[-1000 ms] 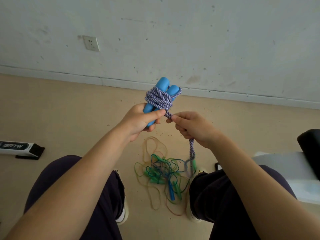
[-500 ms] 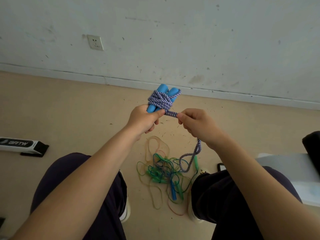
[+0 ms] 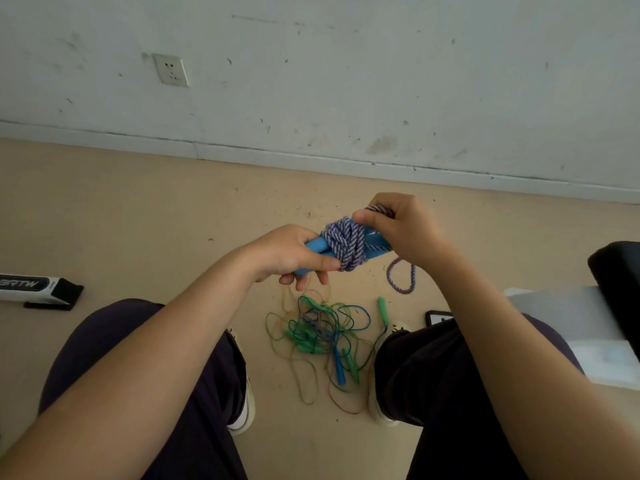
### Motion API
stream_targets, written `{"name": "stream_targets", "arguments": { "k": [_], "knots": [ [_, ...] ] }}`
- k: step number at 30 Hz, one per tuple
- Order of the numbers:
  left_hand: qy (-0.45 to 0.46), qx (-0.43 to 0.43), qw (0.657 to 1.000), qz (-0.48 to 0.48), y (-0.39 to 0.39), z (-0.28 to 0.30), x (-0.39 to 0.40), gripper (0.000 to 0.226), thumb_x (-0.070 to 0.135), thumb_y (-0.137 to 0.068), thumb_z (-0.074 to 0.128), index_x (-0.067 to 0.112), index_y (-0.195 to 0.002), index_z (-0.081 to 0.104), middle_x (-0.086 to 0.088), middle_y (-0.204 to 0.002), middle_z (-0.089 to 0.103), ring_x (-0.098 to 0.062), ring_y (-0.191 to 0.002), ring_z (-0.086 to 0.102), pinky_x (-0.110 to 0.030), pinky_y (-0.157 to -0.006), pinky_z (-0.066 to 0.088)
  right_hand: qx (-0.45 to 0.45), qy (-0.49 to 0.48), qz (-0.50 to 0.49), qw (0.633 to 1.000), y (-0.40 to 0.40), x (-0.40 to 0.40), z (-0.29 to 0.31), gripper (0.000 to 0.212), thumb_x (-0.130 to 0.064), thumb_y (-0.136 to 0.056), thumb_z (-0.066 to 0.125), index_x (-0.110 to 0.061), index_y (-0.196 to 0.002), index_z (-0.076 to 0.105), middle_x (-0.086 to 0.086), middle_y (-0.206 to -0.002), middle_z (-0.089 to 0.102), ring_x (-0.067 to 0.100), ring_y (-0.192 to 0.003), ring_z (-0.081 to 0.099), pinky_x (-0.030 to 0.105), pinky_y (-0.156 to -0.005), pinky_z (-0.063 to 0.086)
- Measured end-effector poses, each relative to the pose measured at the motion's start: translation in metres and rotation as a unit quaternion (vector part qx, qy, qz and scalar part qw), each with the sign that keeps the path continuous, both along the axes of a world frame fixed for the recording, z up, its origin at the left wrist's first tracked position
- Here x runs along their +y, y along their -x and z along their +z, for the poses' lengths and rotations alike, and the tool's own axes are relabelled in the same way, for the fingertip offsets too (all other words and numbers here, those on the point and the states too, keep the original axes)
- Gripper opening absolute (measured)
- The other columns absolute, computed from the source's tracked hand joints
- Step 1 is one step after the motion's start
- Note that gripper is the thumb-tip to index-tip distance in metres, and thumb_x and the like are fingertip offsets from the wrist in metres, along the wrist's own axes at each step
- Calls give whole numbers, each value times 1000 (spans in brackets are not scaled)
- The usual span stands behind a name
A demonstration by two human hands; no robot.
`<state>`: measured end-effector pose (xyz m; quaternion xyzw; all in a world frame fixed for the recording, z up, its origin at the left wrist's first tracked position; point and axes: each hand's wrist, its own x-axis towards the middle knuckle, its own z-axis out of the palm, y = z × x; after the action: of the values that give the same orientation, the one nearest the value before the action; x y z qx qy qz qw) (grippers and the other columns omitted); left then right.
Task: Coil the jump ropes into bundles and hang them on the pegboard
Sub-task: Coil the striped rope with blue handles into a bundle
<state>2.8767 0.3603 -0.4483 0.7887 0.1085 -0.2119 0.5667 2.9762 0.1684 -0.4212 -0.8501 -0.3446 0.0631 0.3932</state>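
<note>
**Purple-and-white rope bundle held between both hands above the floor**

Head view: the left hand (image 3: 291, 252) grips the pair of blue foam jump-rope handles (image 3: 317, 244) by one end, fingers curled under them and the thumb laid along the top, its tip touching the wrap. The braided purple-and-white rope (image 3: 344, 244) is wound in several crossing turns around the middle of the two handles, which lie roughly level and side by side. The right hand (image 3: 401, 230) sits at the other end of the handles, thumb and curled fingers pinching a strand of the same rope just above the wrap. A loose loop of that rope (image 3: 401, 277) hangs below the right hand, clear of the floor as far as can be told.

Down on the tan floor (image 3: 138, 209), between the person's dark-trousered knees (image 3: 114, 344), lies a tangled heap of thin green, blue and yellowish jump ropes with small green and blue plastic handles (image 3: 322, 336). One green handle (image 3: 382, 306) lies a little apart to the right of the heap. A white and black box with lettering (image 3: 38, 287) lies at the left edge. A white wall socket (image 3: 170, 70) is set in the scuffed pale wall (image 3: 381, 81) behind. A small dark phone-like object (image 3: 438, 318) lies near the right knee.
</note>
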Motion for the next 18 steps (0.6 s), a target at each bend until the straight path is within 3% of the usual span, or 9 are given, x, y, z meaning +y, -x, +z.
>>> {"name": "stream_targets", "arguments": {
  "k": [3, 7, 11, 14, 18],
  "knots": [
    [0, -4, 1000, -17, 0, 0, -4, 21, 27, -87, 76, 11, -96, 65, -7, -81, 76, -17, -45, 57, -21, -36, 35, -26, -12, -3, 1000, 1, 3, -5, 41, -34, -86, 71, 3, -73, 59, 13, -73, 49, 29, -70, 50, 41, -66, 40],
    [-28, -4, 999, -35, 2, 0, -7, 34, 47, -88, 71, 15, -89, 61, 0, -64, 69, -14, -44, 53, -20, -40, 38, 9, -42, 8, 999, 3, 7, -8, 29, -34, -88, 69, -12, -71, 59, 1, -82, 48, 20, -78, 52, 30, -72, 41],
    [-85, -26, 995, -33, 2, 5, -11, 60, 77, -72, 59, 17, -80, 60, 4, -53, 62, -13, -48, 53, -19, -46, 45, 67, -34, 48, 996, 5, 9, -8, 32, -33, -90, 68, -18, -66, 53, -7, -64, 46, 0, -57, 42, 17, -55, 34],
    [-120, -49, 991, -45, 3, 6, -14, 67, 80, -57, 60, 16, -74, 57, 6, -47, 58, -8, -42, 50, -19, -48, 42, 95, -25, 50, 994, 4, 11, -9, 36, -35, -89, 69, -19, -63, 50, -6, -59, 44, 1, -53, 38, 18, -51, 31],
    [-193, -102, 975, -36, 3, 3, -20, 73, 87, -51, 57, 15, -65, 52, 5, -49, 53, -9, -44, 48, -28, -53, 39, 105, -23, 22, 994, 0, 11, -10, 47, -53, -78, 69, -21, -58, 42, -10, -54, 36, 5, -51, 33, 23, -49, 28]
  ]
}}
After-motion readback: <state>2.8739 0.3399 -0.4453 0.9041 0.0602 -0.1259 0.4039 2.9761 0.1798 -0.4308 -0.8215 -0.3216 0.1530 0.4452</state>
